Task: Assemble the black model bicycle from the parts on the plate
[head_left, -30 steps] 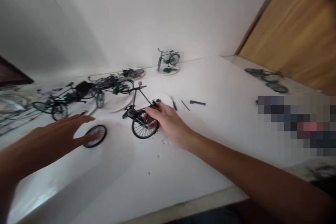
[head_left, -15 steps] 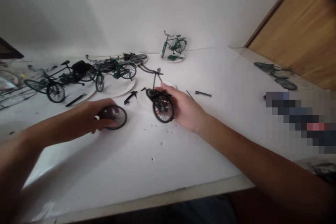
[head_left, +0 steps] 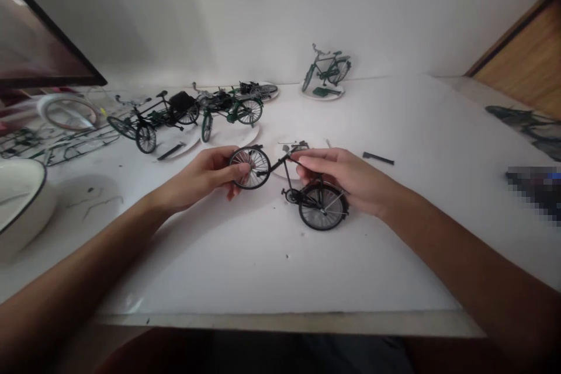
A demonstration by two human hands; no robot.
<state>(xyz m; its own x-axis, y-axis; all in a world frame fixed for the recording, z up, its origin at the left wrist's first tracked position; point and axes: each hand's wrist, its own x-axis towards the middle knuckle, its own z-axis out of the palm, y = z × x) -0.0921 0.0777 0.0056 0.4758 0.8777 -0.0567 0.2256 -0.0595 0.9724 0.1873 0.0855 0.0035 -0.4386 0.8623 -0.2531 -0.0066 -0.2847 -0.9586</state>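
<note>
My left hand (head_left: 219,172) pinches a black spoked toy wheel (head_left: 258,155), thumb laid across its spokes. My right hand (head_left: 337,169) is closed round the upper part of a black model bicycle (head_left: 287,178), above its rear wheel (head_left: 322,219). The wheel in my left hand overlaps the front end of the frame; whether it is seated there I cannot tell. Beyond both hands, a white plate (head_left: 283,170) bears small dark parts (head_left: 298,145), partly hidden by the bicycle and my fingers.
Several black and green model bicycles (head_left: 249,110) stand on plates at the back left. A green one (head_left: 326,67) stands at the back. A black strip (head_left: 378,158) lies right of my hand. A white bowl (head_left: 26,198) is at the left edge, below a dark-framed screen (head_left: 44,29).
Left hand has raised the wheel from the table and brought it right, against the bicycle's front end. Right hand has turned the bicycle side-on. The view has swung left.
</note>
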